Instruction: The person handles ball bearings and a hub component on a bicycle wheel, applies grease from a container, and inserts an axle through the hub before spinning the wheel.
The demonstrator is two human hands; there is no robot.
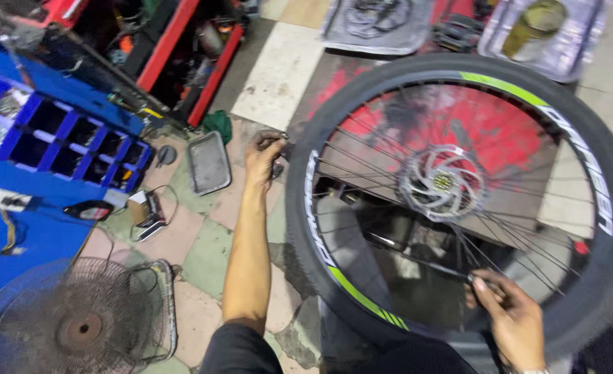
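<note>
While the left hand (pixel 263 156) curls its fingers around the tyre's edge to steady the bicycle wheel (pixel 459 201), the right hand (pixel 511 315) pinches a spoke — fingertips closed together — just inside the rim.
</note>
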